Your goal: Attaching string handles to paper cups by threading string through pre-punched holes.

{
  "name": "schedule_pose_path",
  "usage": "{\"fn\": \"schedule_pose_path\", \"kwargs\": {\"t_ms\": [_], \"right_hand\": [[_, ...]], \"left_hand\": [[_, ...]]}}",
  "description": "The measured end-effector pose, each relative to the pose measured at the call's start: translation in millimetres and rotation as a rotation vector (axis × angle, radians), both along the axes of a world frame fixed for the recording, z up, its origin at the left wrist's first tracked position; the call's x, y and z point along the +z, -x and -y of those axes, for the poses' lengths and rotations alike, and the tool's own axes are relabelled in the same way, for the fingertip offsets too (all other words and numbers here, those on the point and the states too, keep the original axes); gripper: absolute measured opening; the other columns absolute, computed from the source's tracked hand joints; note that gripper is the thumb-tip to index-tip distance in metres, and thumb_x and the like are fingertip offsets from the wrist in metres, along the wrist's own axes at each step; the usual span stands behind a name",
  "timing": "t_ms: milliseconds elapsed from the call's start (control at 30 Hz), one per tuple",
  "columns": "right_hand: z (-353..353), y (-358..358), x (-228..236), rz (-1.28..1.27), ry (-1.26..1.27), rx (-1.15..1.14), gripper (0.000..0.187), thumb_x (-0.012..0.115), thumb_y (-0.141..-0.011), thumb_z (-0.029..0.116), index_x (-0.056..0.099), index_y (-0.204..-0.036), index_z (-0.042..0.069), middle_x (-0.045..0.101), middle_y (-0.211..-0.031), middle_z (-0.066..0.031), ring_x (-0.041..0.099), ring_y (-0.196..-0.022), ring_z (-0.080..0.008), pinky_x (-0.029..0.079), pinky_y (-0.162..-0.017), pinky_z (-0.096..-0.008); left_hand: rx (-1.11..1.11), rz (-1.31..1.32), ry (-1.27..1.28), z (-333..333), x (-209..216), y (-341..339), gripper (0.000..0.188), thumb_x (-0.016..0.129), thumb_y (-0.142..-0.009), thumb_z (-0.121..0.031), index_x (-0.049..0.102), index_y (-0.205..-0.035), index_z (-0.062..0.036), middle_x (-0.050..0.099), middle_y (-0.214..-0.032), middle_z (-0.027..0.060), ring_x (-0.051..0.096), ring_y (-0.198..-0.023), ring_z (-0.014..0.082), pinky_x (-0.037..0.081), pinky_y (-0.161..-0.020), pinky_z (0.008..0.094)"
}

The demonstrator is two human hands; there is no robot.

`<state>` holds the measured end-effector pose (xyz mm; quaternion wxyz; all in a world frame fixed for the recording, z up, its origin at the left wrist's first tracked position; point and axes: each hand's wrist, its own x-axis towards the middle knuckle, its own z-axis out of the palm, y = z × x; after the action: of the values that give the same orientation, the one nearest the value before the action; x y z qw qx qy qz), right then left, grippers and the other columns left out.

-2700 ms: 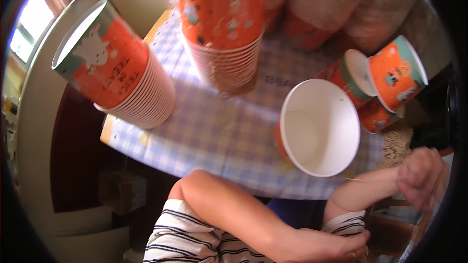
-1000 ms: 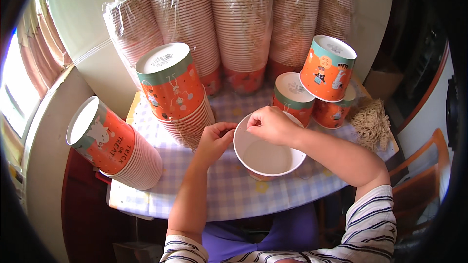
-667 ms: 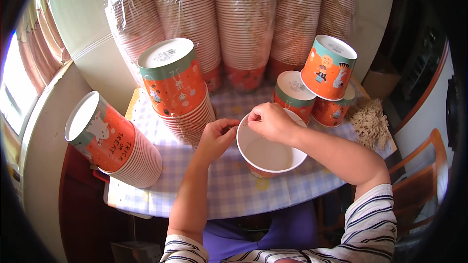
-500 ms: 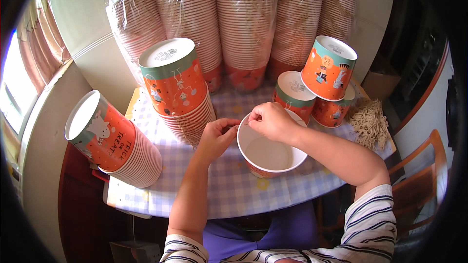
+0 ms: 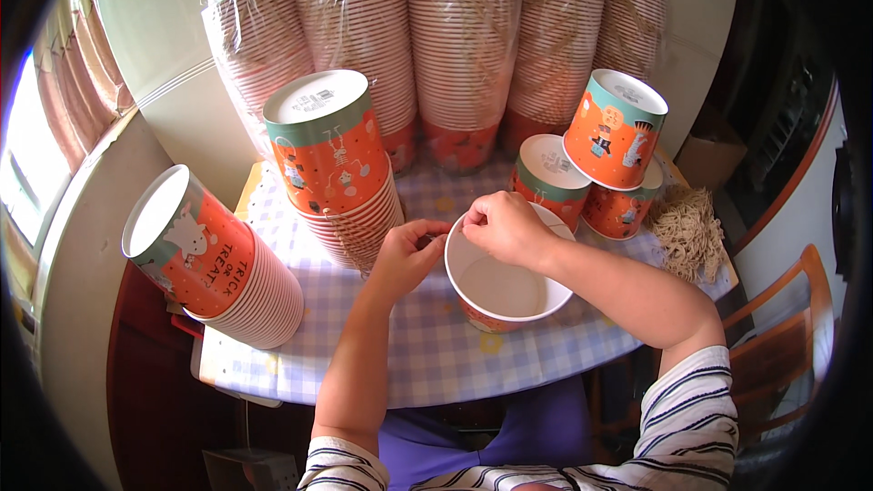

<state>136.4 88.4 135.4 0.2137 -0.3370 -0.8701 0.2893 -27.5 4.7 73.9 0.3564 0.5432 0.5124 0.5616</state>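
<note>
A round paper bucket (image 5: 500,295), white inside with an orange printed outside, stands mouth up on the table before me. My left hand (image 5: 414,250) is closed in a pinch against the outside of its left wall, just below the rim. Over the near-left part of the mouth, my right hand (image 5: 503,229) reaches in, thumb and fingertips pinched together at the inner side of that same wall. Whatever lies between the fingers of either hand is too small or hidden to make out.
Left stand two tall stacks of upturned buckets, one leaning (image 5: 209,255) and one with cord handles (image 5: 341,164). Three upturned buckets (image 5: 614,132) are piled at right, beside a heap of beige cords (image 5: 688,232). Plastic-wrapped bucket stacks (image 5: 459,45) line the back. A wooden chair (image 5: 782,345) stands right.
Both hands keep their pinches at the bucket's left wall, with barely any movement. The whole view has shifted very slightly.
</note>
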Motion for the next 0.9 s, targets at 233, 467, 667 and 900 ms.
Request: {"fn": "schedule_pose_path", "kwargs": {"t_ms": [233, 467, 667, 900], "right_hand": [[-0.6, 3.2, -4.8, -0.025, -0.001, 0.004, 0.014, 0.062, -0.076, 0.013, 0.067, -0.074, 0.0, 0.066, -0.07, -0.0164, 0.066, -0.067, -0.027, 0.051, -0.063, -0.0371], [-3.6, -1.1, -0.9, 0.028, 0.049, 0.084, 0.019, 0.066, -0.08, 0.015, 0.064, -0.087, -0.003, 0.068, -0.076, -0.0116, 0.065, -0.07, -0.0159, 0.05, -0.062, -0.0308], [10.0, -39.0, 48.5, -0.09, 0.549, 0.12, 0.022, 0.063, -0.086, 0.013, 0.056, -0.102, -0.001, 0.063, -0.077, -0.0028, 0.052, -0.061, -0.0041, 0.04, -0.052, -0.0196], [94.7, -80.0, 33.9, -0.207, 0.719, 0.346, 0.016, 0.062, -0.088, 0.012, 0.062, -0.101, 0.003, 0.063, -0.092, 0.0026, 0.054, -0.077, -0.003, 0.047, -0.069, -0.0219]], "left_hand": [[0.03, -0.023, -0.015, -3.4, -8.0, -0.5, 0.021, 0.062, -0.086, -0.009, 0.065, -0.102, 0.0034, 0.066, -0.084, 0.0028, 0.056, -0.07, 0.0045, 0.046, -0.061, 0.0198], [0.115, -0.222, -0.103, -0.4, -1.1, -4.9, 0.013, 0.062, -0.083, -0.007, 0.065, -0.092, 0.0029, 0.064, -0.079, 0.0026, 0.057, -0.068, 0.0085, 0.046, -0.06, 0.0229], [-0.065, 0.185, 0.143, 1.0, -0.1, 12.4, 0.008, 0.058, -0.084, -0.009, 0.061, -0.083, -0.0015, 0.064, -0.081, 0.0051, 0.061, -0.071, 0.014, 0.048, -0.065, 0.0258], [-0.362, 0.649, 0.375, 4.7, -2.8, 25.5, 0.007, 0.054, -0.087, -0.014, 0.057, -0.083, -0.0084, 0.066, -0.086, 0.0061, 0.065, -0.077, 0.0223, 0.051, -0.076, 0.0349]]}}
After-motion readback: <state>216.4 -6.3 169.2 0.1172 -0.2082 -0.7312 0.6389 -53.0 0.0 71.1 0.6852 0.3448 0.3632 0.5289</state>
